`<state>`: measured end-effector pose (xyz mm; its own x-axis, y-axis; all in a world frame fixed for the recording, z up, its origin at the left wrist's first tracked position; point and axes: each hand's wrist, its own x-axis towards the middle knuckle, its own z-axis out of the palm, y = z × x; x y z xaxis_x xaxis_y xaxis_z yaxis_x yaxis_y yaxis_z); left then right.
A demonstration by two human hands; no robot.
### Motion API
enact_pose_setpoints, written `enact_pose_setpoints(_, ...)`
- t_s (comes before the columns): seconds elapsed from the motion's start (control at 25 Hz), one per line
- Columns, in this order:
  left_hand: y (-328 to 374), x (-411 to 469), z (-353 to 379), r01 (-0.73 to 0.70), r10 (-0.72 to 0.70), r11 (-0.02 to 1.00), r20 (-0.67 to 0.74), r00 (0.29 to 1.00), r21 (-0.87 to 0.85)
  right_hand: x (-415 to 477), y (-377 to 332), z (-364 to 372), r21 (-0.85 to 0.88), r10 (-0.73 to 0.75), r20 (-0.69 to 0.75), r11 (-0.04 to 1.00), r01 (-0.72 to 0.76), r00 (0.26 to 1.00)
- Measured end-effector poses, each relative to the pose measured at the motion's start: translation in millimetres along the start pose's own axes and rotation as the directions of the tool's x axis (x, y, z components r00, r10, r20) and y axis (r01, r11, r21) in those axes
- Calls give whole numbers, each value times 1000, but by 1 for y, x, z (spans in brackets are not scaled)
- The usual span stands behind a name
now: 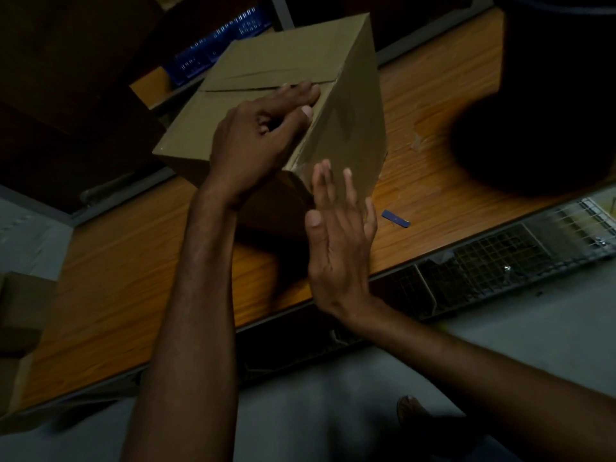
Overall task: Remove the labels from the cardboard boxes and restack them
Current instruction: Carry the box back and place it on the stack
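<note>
Cardboard box (266, 61): stiff, likely light (taped faces slick); hold by opposite walls. Left hand (253, 145) curled at top edge, pinch unclear; right hand (336, 241) flat against side, holding nothing.

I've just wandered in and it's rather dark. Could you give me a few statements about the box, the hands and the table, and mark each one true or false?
1. The cardboard box stands on a wooden table. True.
2. The right hand grips a knife. False: it holds nothing, and its fingers are straight at the box's side.
3. The left hand rests on the box's top, near its edge. True.
4. The small blue object lies on top of the box. False: it lies on the table, to the right of the box.
5. The box's top flaps stand open. False: they lie flat and closed.
</note>
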<state>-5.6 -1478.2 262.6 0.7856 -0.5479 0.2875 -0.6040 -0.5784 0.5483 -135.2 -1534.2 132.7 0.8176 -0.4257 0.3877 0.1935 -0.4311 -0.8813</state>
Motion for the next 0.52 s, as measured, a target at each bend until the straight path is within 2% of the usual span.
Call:
enact_pose_setpoints(0.12,0,2,2,21,-21,1000,-3,1000,-22,41,3,-1,40,183,-37,983,-182,982)
enact_pose_setpoints(0.16,0,2,2,19,-20,1000,-6,1000,-25,40,2,1,57,196,-43,979,-194,980)
enact_pose_setpoints(0.36,-1,3,3,19,-19,1000,-17,1000,-20,-19,11,3,-15,19,27,1000,-19,999)
enact_pose_setpoints(0.52,0,3,2,35,-36,999,-30,999,-28,-13,14,16,40,235,6,971,-235,972)
